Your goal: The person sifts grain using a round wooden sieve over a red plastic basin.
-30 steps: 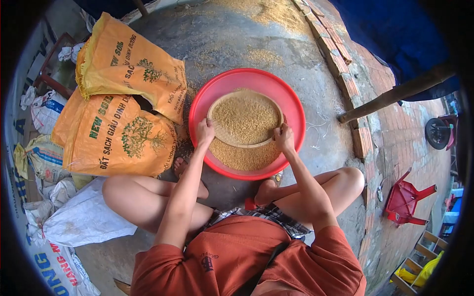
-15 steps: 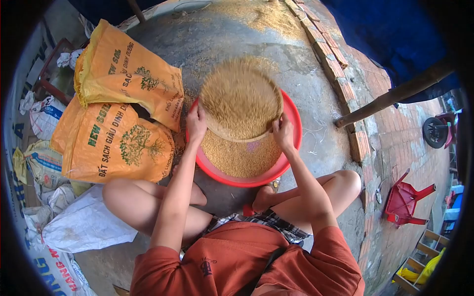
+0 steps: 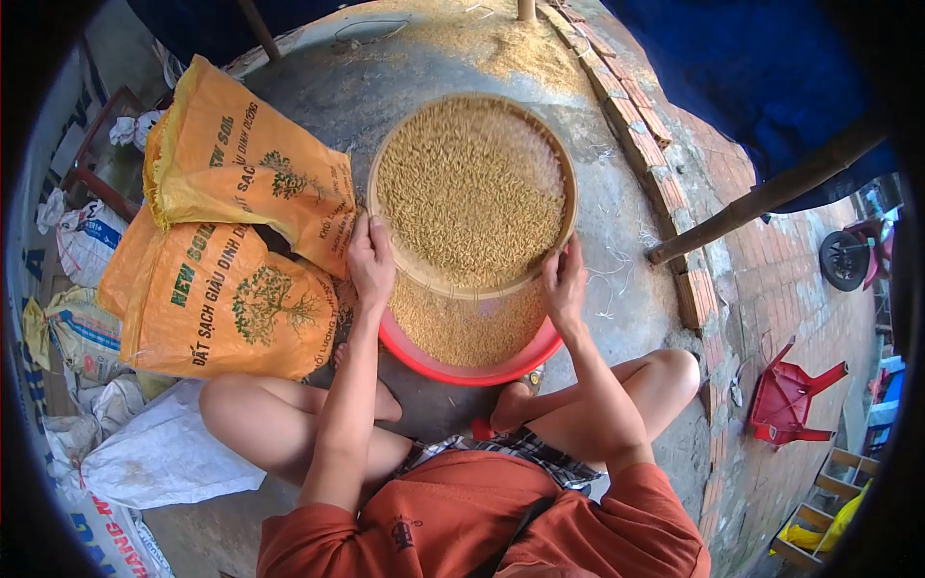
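A round sieve (image 3: 453,287) with a pale wooden rim is held over a red plastic basin (image 3: 464,377). Unhusked rice grains (image 3: 462,197) cover most of its mesh, thinner toward the upper right; they are slightly blurred. My left hand (image 3: 372,262) is closed on the rim at the lower left, and my right hand (image 3: 566,284) grips it at the lower right. Below the sieve, more grain (image 3: 467,332) fills the basin, whose far part is hidden by the sieve.
Two orange printed sacks (image 3: 252,154) (image 3: 226,303) lie at my left beside white bags (image 3: 169,448). Spilled grain (image 3: 540,53) covers the far floor. On the right are a row of bricks (image 3: 694,289), a wooden pole (image 3: 761,202) and an overturned red stool (image 3: 795,395).
The sieve has gone from tilted, with grain blurred in motion, to facing me more fully. Its grain has spread across the mesh. Both hands have kept their hold and shifted slightly toward me.
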The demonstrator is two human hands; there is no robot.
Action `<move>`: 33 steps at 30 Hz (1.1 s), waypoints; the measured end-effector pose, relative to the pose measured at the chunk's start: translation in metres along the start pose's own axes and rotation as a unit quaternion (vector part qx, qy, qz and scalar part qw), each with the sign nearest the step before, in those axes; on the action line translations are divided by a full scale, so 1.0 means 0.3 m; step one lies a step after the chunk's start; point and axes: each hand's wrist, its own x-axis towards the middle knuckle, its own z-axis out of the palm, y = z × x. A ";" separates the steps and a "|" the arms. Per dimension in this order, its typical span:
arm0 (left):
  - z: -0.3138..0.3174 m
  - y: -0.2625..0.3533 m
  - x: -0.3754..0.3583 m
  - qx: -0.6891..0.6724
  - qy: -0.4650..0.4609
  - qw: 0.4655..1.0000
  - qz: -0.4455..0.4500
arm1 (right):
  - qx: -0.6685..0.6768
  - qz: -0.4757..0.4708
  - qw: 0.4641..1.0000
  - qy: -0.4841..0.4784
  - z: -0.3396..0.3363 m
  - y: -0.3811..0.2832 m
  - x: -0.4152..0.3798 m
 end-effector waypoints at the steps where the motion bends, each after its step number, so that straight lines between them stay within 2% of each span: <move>1: 0.006 -0.024 0.002 -0.003 -0.029 0.999 -0.015 | 0.025 0.009 1.000 -0.013 0.010 0.041 0.005; 2: 0.008 -0.044 -0.004 -0.006 -0.059 0.998 -0.030 | 0.025 0.011 1.000 -0.016 0.018 0.075 0.004; 3: 0.015 -0.055 -0.019 0.075 -0.085 0.990 -0.088 | -0.020 0.056 0.997 -0.059 0.025 0.108 0.005; 4: 0.026 -0.115 -0.038 0.077 -0.085 0.989 -0.092 | -0.064 0.101 0.987 -0.103 0.031 0.143 -0.009; 6: 0.054 -0.289 -0.102 0.167 -0.091 0.980 -0.056 | -0.093 0.126 0.980 -0.125 0.040 0.210 -0.067; 10: 0.048 -0.383 -0.180 0.224 -0.106 0.965 -0.083 | -0.142 0.153 0.966 -0.156 0.046 0.294 -0.129; 12: 0.036 -0.403 -0.173 0.246 -0.149 0.952 -0.103 | -0.146 0.159 0.963 -0.163 0.043 0.301 -0.126; 13: 0.031 -0.361 -0.156 0.246 -0.150 0.952 -0.100 | -0.151 0.165 0.960 -0.170 0.033 0.257 -0.109; 15: 0.014 -0.249 -0.102 0.174 -0.086 0.977 -0.083 | -0.156 0.167 0.958 -0.171 0.017 0.175 -0.079; 16: -0.002 -0.172 -0.074 0.170 -0.085 0.979 -0.077 | -0.071 0.148 0.978 -0.131 0.012 0.134 -0.075; 17: -0.025 -0.085 -0.047 0.104 -0.074 0.989 -0.079 | 0.014 0.125 0.988 -0.092 0.009 0.095 -0.060; 18: -0.037 -0.021 -0.020 0.037 -0.062 0.994 -0.081 | 0.015 0.118 0.989 -0.087 0.007 0.056 -0.040; 19: -0.035 0.019 0.005 0.035 -0.061 0.995 -0.076 | 0.041 0.113 0.991 -0.064 0.004 0.019 -0.027; 21: -0.027 0.061 0.025 -0.026 -0.004 0.999 0.044 | 0.074 0.091 0.993 -0.035 0.001 -0.027 -0.007; 22: -0.021 0.040 0.023 -0.024 -0.005 0.999 0.040 | 0.072 0.095 0.992 -0.037 0.005 -0.015 0.001; 26: 0.021 -0.201 -0.054 0.006 -0.049 0.998 -0.046 | 0.002 0.138 0.984 -0.117 0.017 0.118 -0.027; 28: 0.031 -0.307 -0.131 0.125 -0.086 0.984 -0.097 | -0.020 0.187 0.969 -0.157 0.021 0.159 -0.075; 29: 0.033 -0.353 -0.170 0.129 -0.086 0.983 -0.102 | -0.087 0.167 0.967 -0.174 0.023 0.206 -0.103; 31: 0.036 -0.410 -0.230 0.228 -0.155 0.951 -0.143 | -0.140 0.185 0.950 -0.209 0.039 0.353 -0.157; 33: 0.029 -0.428 -0.245 0.226 -0.171 0.944 -0.168 | -0.193 0.203 0.930 -0.238 0.034 0.363 -0.171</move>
